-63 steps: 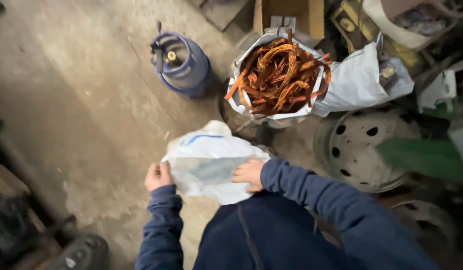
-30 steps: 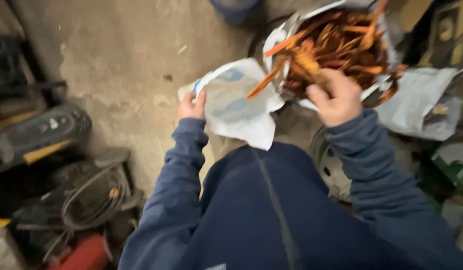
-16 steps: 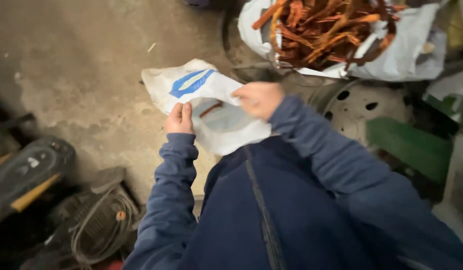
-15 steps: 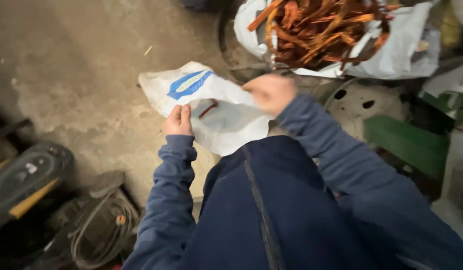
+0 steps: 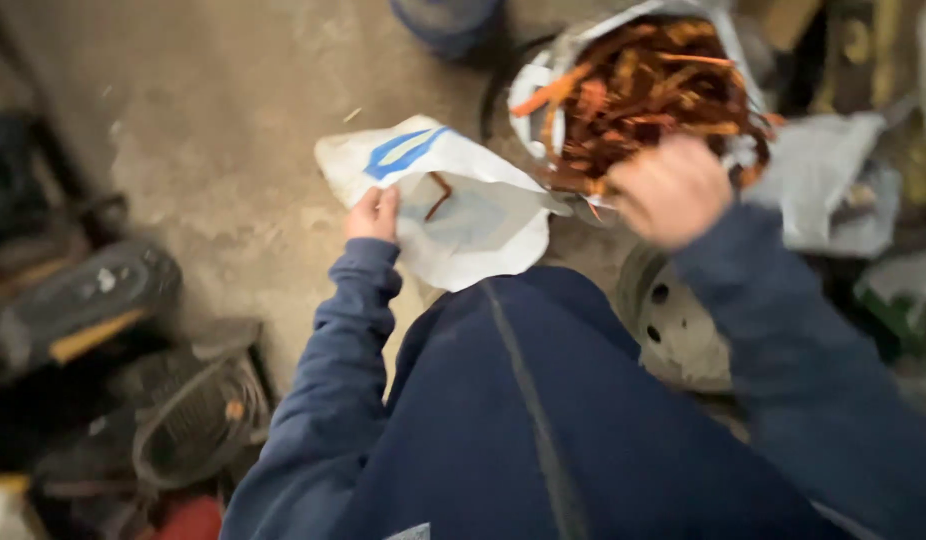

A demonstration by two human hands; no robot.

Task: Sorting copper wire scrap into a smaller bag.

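My left hand (image 5: pixel 374 213) grips the edge of a white plastic bag (image 5: pixel 453 200) with a blue mark, holding its mouth open; one orange-brown strip lies inside it. My right hand (image 5: pixel 671 190) is blurred by motion and sits at the near rim of a larger white sack (image 5: pixel 549 75) full of orange-brown strips (image 5: pixel 651 90). Its fingers look curled, but whether they hold strips is unclear.
A metal wheel rim (image 5: pixel 673 330) lies under my right forearm. A blue cylinder (image 5: pixel 445 18) stands at the top. Dark tools and a coiled item (image 5: pixel 198 420) crowd the left floor. Grey bags and clutter (image 5: pixel 833 180) fill the right side. Bare concrete (image 5: pixel 233 120) spreads upper left.
My right hand left the small bag's mouth and moved up right to the big sack of strips. The left hand kept hold of the small bag.
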